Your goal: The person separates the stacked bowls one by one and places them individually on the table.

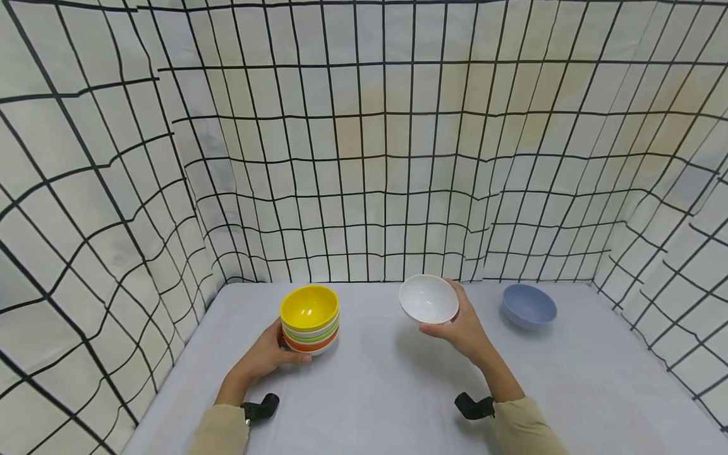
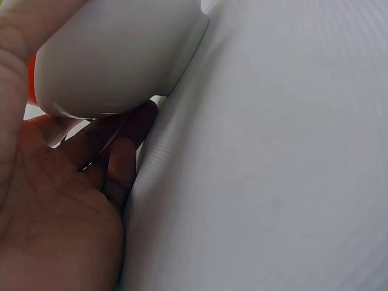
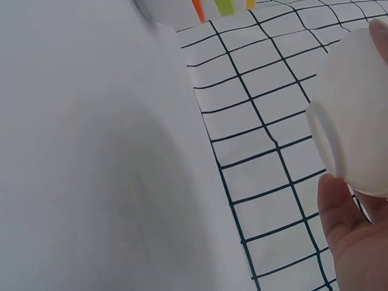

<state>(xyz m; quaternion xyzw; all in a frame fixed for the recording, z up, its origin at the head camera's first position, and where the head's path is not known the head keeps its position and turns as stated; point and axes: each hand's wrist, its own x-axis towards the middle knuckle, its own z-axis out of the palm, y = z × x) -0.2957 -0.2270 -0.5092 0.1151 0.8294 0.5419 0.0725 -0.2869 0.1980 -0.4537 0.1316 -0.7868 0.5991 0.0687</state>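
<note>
A stack of nested bowls (image 1: pixel 310 319) stands on the table at left centre. Its top bowl is yellow (image 1: pixel 309 308), and white, green and orange rims show below. My left hand (image 1: pixel 266 355) grips the stack from its left side, thumb in front. In the left wrist view, the fingers curl beside the white bottom bowl (image 2: pixel 121 54), close to the cloth. Above the table, my right hand (image 1: pixel 469 325) holds a white bowl (image 1: pixel 428 299) by its right side, tilted with its inside facing the head camera. The foot ring of this white bowl (image 3: pixel 354 115) shows in the right wrist view.
A blue bowl (image 1: pixel 529 306) sits on the table to the right of my right hand. White cloth (image 1: pixel 375 392) covers the table. Walls of white fabric with a black grid (image 1: pixel 364 170) rise at the back and both sides.
</note>
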